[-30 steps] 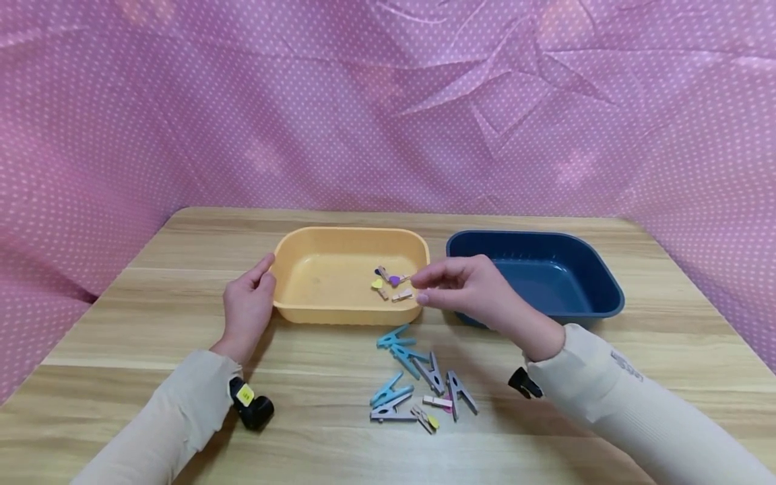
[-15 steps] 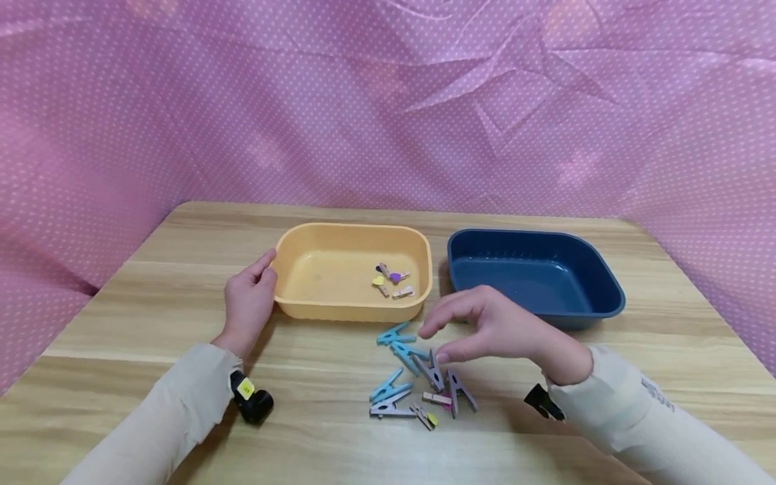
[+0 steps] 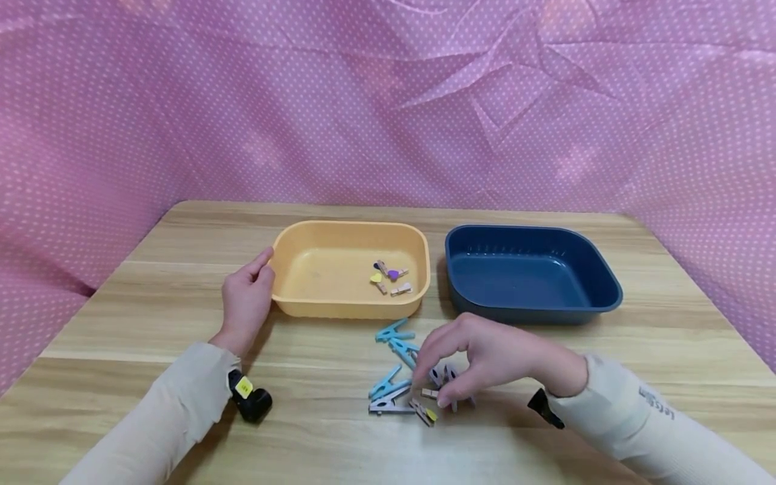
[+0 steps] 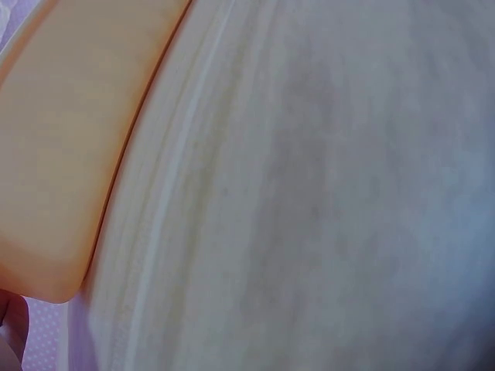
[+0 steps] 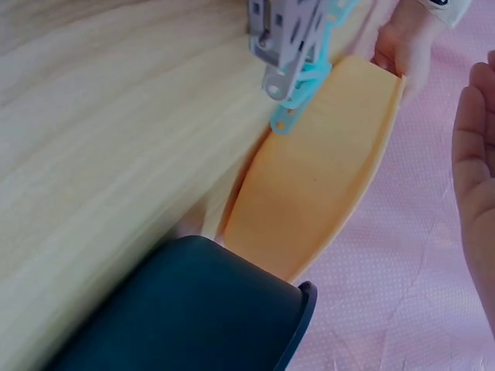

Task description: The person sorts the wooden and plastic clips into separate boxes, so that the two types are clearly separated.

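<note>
Gripping yellow tray (image 3: 348, 310) with left hand (image 3: 246, 300); probably reaching with half-spread, apparently empty right hand (image 3: 498, 350) for wooden clothespin (image 3: 422, 411) beneath; calls for pinching.

You wear long, cream-coloured sleeves. The left sleeve (image 3: 136, 428) creases toward a wrinkled left cuff (image 3: 209, 370); the right sleeve (image 3: 673, 438) carries dark lettering (image 3: 657, 402), too small to read surely, just behind the right cuff (image 3: 600, 387). At your left wrist sits a black wrist camera (image 3: 257, 405) with a rounded end and a yellow label (image 3: 244, 386). Your right wrist has a black attachment (image 3: 544, 408), partly hidden by the cloth.
</note>
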`<state>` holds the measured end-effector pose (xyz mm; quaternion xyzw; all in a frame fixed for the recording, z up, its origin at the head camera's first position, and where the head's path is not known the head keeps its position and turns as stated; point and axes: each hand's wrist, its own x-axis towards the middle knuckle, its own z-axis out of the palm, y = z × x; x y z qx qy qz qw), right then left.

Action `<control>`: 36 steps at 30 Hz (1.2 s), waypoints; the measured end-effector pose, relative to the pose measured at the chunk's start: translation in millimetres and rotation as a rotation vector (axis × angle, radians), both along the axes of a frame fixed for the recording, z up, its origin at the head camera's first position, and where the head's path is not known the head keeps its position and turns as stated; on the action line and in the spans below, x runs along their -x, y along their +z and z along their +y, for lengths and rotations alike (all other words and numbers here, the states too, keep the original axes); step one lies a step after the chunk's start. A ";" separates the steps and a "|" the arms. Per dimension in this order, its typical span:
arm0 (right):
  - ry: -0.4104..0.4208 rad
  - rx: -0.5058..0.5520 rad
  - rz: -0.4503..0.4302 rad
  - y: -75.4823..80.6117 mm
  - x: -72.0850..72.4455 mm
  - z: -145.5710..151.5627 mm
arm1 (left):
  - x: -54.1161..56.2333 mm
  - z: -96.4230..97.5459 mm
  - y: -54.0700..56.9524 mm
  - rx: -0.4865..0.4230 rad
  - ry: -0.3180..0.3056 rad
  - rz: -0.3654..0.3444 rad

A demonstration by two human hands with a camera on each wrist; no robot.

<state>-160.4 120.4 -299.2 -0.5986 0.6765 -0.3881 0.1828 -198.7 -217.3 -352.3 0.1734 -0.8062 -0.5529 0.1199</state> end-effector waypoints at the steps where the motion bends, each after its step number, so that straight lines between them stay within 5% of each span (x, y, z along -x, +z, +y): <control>1: 0.014 -0.006 0.017 -0.7 -0.5 -0.6 | 0.1 0.1 0.3 -0.004 -0.001 -0.008; 15: 0.033 -0.182 0.190 -23.1 -7.1 -11.6 | 0.9 -1.1 -1.1 0.046 0.018 0.039; 36: -0.022 -0.394 0.185 -34.7 -1.9 -18.9 | 2.2 -1.2 -3.0 0.026 0.006 0.023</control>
